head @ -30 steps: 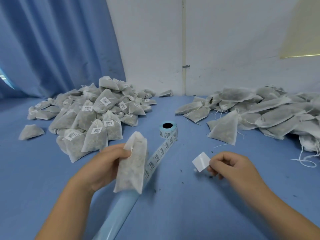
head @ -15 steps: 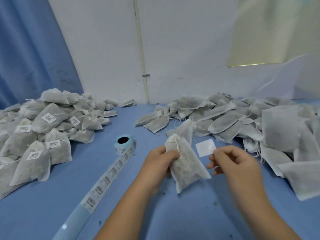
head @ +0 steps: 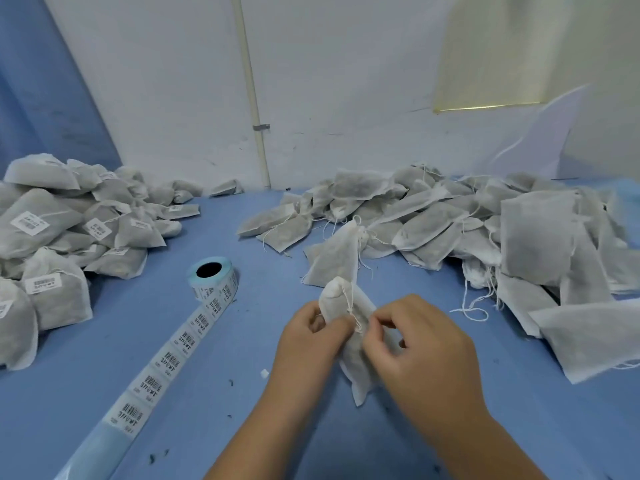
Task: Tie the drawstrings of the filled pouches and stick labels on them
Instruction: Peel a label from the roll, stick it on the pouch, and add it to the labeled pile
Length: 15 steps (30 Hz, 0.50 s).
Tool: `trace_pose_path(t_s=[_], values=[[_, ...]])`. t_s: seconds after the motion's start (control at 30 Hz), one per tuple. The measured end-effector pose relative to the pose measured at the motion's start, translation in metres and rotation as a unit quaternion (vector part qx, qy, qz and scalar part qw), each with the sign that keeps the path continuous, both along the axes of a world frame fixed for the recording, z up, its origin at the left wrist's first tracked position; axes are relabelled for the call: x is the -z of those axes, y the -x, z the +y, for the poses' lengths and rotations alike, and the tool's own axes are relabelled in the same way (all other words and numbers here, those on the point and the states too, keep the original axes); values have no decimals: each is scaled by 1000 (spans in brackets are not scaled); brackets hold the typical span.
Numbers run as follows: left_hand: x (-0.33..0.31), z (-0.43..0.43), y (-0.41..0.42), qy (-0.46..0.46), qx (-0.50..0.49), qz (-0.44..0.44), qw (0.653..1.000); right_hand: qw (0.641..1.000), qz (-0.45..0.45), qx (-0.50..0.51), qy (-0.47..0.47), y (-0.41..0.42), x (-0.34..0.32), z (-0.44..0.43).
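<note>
Blue tabletop (head: 242,341) under a white pouch (head: 334,299), grey-filled, neck gathered, pinched by left hand (head: 308,348) and right hand (head: 422,344).

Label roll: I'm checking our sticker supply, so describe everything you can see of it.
The label roll is a spool with a dark hollow core and pale blue backing, lying on the blue table. Its unwound strip trails toward the near left, carrying white barcode labels; the nearest stretch is bare backing. Only the table touches it.
</note>
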<state>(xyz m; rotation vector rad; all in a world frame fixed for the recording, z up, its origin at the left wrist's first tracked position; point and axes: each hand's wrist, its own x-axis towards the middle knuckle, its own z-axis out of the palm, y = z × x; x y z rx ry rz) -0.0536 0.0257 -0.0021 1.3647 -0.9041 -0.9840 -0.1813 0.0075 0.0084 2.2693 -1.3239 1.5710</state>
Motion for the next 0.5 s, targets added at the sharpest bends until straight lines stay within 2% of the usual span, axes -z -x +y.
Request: trace_pose_path(t_s=[0.23, 0.37, 0.5], values=[[-2, 7, 1, 12, 0, -3, 1000, 999, 28, -17, -35, -3, 2, 2], [-4, 8, 0, 16, 10, 2, 1000, 997, 20, -62, -46, -4, 4, 0], [-5, 7, -2, 10, 33, -11, 999, 996, 19, -62, -56, -4, 4, 1]])
